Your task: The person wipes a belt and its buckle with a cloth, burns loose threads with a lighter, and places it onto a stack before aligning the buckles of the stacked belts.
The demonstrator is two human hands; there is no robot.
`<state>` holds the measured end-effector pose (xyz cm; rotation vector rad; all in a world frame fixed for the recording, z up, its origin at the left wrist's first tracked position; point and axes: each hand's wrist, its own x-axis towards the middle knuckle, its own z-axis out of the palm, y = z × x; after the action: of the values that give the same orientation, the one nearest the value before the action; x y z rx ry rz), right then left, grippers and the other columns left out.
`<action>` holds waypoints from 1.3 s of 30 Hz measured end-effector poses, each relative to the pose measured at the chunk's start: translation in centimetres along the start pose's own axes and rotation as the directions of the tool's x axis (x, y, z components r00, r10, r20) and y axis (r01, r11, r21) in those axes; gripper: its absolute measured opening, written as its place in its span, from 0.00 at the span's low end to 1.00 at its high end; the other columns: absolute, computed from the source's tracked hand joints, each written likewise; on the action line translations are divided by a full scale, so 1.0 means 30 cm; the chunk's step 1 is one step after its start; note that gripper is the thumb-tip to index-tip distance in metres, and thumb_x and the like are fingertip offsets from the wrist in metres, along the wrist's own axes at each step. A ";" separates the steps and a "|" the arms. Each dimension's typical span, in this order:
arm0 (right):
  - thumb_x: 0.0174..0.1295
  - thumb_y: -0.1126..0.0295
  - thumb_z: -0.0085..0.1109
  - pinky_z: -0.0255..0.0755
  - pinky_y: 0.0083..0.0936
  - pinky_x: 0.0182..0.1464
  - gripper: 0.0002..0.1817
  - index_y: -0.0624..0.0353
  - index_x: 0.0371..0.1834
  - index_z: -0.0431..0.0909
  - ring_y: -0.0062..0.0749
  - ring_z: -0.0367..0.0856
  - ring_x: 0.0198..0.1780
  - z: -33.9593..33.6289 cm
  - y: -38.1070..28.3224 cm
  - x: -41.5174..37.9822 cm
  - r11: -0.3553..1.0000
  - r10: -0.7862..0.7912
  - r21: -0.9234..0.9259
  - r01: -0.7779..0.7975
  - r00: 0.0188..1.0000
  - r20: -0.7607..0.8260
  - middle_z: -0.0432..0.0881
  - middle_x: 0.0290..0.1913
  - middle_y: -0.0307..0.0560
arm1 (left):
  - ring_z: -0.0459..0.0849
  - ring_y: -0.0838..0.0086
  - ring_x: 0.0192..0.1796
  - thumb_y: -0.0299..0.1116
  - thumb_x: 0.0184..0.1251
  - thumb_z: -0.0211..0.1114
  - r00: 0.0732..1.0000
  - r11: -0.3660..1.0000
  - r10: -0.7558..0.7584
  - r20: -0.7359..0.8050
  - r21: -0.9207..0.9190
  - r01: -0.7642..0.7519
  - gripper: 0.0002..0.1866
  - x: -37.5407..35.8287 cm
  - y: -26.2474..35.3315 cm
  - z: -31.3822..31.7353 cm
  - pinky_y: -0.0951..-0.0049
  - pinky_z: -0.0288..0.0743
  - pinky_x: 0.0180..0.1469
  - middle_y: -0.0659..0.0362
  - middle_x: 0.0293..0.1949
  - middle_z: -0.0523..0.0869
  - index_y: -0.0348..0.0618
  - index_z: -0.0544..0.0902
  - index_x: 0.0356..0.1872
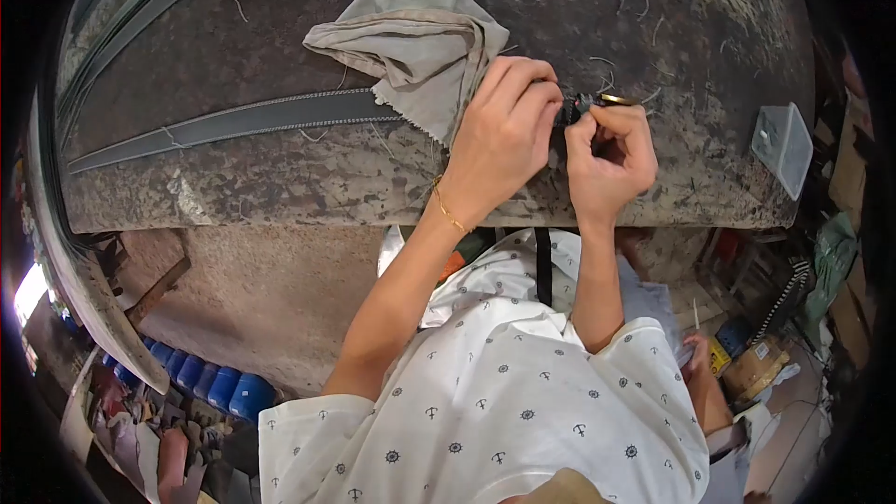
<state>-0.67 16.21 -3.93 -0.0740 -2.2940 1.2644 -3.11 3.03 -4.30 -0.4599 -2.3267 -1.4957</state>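
A long dark grey strap [280,115] with pale stitching along its edges lies across the worktable and runs under a crumpled beige cloth [420,33]. My left hand [509,126], palm down beside the cloth, is closed with its fingertips pinching the strap's dark end. Close by, my right hand [611,154] is pinched shut at the same dark end. A thin gold-coloured metal piece [618,101] sticks out along its index finger; I cannot tell what it belongs to. The fingers of both hands hide much of the part between them.
Loose threads lie scattered over the stained worktable [327,187]. More straps [177,5] curve off its left side. A clear plastic box [782,149] sits at the right edge. Blue containers [224,387] and scraps stand below left. Another person's hand [698,355] shows at lower right, near a cardboard box [754,366].
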 end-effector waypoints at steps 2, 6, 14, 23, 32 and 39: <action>0.45 0.87 0.65 0.66 0.21 0.28 0.10 0.64 0.30 0.79 0.28 0.72 0.26 0.001 0.001 0.003 0.996 -0.080 -0.038 0.081 0.997 0.016 0.78 0.28 0.43 | 0.81 0.57 0.46 0.16 0.50 0.70 1.000 0.999 -0.020 0.020 -0.031 0.020 0.10 0.002 -0.002 -0.002 0.62 0.77 0.47 0.53 0.41 0.82 0.34 0.81 0.34; 0.44 0.88 0.64 0.69 0.27 0.30 0.10 0.66 0.29 0.78 0.34 0.74 0.28 0.000 -0.003 0.004 0.990 -0.090 -0.100 0.096 0.994 0.065 0.78 0.28 0.47 | 0.81 0.57 0.47 0.15 0.47 0.70 0.999 0.998 -0.037 0.036 -0.048 0.038 0.11 0.004 -0.007 -0.002 0.63 0.78 0.47 0.54 0.41 0.82 0.34 0.81 0.33; 0.41 0.90 0.64 0.68 0.28 0.31 0.11 0.66 0.29 0.79 0.35 0.75 0.29 0.004 -0.004 0.006 0.975 -0.122 -0.175 0.136 0.988 0.091 0.79 0.29 0.47 | 0.81 0.56 0.45 0.14 0.44 0.71 0.998 0.995 -0.050 0.031 -0.080 0.053 0.13 0.003 -0.017 0.004 0.62 0.78 0.44 0.54 0.40 0.82 0.34 0.81 0.33; 0.43 0.90 0.64 0.68 0.26 0.30 0.11 0.67 0.30 0.80 0.34 0.75 0.29 0.009 -0.009 -0.004 0.977 -0.058 -0.200 0.074 0.995 0.083 0.79 0.29 0.48 | 0.81 0.56 0.44 0.14 0.44 0.70 0.998 0.992 -0.063 0.027 -0.105 0.066 0.12 0.002 -0.016 0.000 0.62 0.78 0.43 0.53 0.40 0.82 0.33 0.82 0.33; 0.43 0.90 0.64 0.66 0.24 0.27 0.11 0.66 0.30 0.80 0.32 0.74 0.28 0.010 -0.006 0.002 0.980 -0.066 -0.182 0.077 0.996 0.064 0.79 0.28 0.46 | 0.82 0.56 0.44 0.13 0.43 0.70 0.998 0.993 -0.059 0.021 -0.102 0.061 0.13 0.002 -0.015 0.001 0.62 0.78 0.43 0.53 0.40 0.83 0.33 0.82 0.33; 0.44 0.89 0.65 0.63 0.21 0.25 0.11 0.65 0.31 0.80 0.27 0.71 0.26 0.012 -0.016 0.004 0.987 -0.023 -0.155 0.032 0.998 0.057 0.79 0.28 0.44 | 0.82 0.57 0.45 0.13 0.45 0.69 0.998 0.995 -0.048 0.033 -0.085 0.051 0.12 0.006 -0.009 -0.004 0.63 0.78 0.44 0.54 0.40 0.83 0.34 0.82 0.33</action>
<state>-0.86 15.70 -3.66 -0.0628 -2.4298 1.0835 -3.38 2.82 -4.38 -0.4533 -2.3202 -1.6277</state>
